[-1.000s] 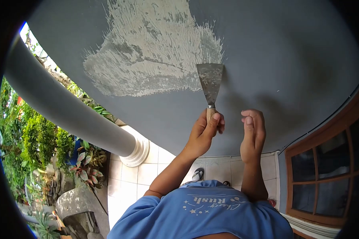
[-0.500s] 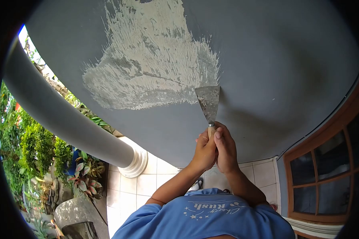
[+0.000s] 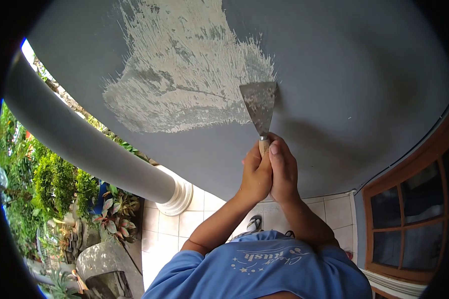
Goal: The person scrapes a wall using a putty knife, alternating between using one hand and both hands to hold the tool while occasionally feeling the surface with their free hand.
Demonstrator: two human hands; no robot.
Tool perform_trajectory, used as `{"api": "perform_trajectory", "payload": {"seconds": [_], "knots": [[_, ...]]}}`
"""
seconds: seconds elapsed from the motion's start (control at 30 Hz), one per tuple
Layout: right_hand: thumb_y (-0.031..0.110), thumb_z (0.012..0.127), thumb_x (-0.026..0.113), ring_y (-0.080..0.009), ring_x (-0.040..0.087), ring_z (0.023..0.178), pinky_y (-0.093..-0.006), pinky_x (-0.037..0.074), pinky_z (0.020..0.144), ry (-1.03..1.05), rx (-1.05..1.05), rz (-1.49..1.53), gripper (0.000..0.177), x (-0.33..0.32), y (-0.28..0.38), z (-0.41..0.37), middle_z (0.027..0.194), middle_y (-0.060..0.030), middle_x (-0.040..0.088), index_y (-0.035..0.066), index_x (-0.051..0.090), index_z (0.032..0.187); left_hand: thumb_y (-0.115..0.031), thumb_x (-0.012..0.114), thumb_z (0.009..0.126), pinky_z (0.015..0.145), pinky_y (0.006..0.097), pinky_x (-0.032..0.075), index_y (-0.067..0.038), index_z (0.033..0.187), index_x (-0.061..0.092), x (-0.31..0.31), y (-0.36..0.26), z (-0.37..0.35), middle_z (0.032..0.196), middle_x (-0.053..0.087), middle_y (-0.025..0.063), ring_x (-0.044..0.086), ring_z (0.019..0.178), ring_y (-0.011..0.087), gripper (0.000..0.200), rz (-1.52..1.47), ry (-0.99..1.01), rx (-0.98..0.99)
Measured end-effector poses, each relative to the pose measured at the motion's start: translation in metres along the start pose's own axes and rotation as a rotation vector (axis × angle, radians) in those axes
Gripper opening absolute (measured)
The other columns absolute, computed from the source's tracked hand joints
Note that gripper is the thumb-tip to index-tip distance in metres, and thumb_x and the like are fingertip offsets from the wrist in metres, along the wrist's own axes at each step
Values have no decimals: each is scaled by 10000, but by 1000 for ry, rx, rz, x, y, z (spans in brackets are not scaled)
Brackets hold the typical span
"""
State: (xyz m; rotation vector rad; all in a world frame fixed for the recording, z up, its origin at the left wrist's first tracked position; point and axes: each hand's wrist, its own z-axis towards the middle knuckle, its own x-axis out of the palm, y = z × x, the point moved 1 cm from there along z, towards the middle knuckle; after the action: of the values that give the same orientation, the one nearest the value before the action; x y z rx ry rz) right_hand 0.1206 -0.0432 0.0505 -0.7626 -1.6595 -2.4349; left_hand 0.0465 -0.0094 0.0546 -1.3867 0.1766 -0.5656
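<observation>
A metal scraper point(image 3: 258, 105) with a wooden handle stands blade-up against a grey painted wall point(image 3: 354, 84). My left hand point(image 3: 256, 175) and my right hand point(image 3: 283, 172) are pressed together, both wrapped around the handle. The blade's edge meets the right border of a large scraped patch point(image 3: 184, 74), where pale plaster shows through the paint.
A grey round column point(image 3: 80, 139) slants across the left, its base on white floor tiles point(image 3: 184, 222). Green plants point(image 3: 50, 189) and stone pots stand at lower left. A brown wooden window frame point(image 3: 409, 219) is at lower right. A sandal lies on the tiles.
My right hand, free one second ago, joined the left on the handle. The scraper dipped down the wall, then slid up to the patch's right edge.
</observation>
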Motion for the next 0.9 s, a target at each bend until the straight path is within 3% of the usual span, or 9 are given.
{"api": "perform_trajectory", "payload": {"seconds": [0.17,0.27,0.47,0.57,0.67,0.8,0.9], "knots": [[274,1014,479,-154,563,1040,-296,423,939,21,10,-112,367,1,3,-21,1083,-103,618,-24,558,1213,-280,501,1029,657,200,403,-77,1002,570,2,2,-23,841,536,-43,474,753,33,216,21,-59,-15],[287,1012,481,-161,573,1020,-298,427,936,-24,24,-34,386,-5,-15,-17,1063,-104,630,-30,556,1220,-278,498,1031,661,201,407,-75,1007,566,5,11,-17,850,538,-39,468,757,33,216,123,-143,-48],[282,1016,474,-158,576,999,-293,435,917,7,-12,-2,380,3,11,-11,1040,-95,629,-33,556,1214,-277,497,1031,658,206,411,-70,1002,564,8,-16,-13,813,534,-39,465,739,34,220,76,-19,-2],[288,1018,473,-155,575,1004,-289,438,911,5,31,-49,386,0,-13,-26,1057,-100,628,-32,555,1216,-290,480,1036,640,214,408,-64,982,557,4,2,-27,793,527,-39,464,723,42,245,16,-121,-61],[290,1017,474,-149,573,1001,-286,439,909,-40,11,-6,389,0,-4,-8,1060,-103,628,-34,555,1216,-298,463,1040,638,220,411,-60,965,550,9,-16,-9,801,527,-34,469,726,49,264,209,-63,23],[285,1015,476,-142,568,994,-273,438,899,40,-29,43,392,1,17,-1,1056,-101,626,-33,541,1234,-295,469,1038,639,222,411,-58,971,548,17,-39,-4,815,529,-28,474,734,53,259,150,28,27],[283,1015,488,-147,572,1018,-293,434,920,18,30,5,392,0,-2,-25,1065,-99,627,-33,538,1242,-277,491,1032,659,209,411,-57,1007,546,5,-10,-26,846,532,-28,480,762,47,228,115,-75,-73]]}}
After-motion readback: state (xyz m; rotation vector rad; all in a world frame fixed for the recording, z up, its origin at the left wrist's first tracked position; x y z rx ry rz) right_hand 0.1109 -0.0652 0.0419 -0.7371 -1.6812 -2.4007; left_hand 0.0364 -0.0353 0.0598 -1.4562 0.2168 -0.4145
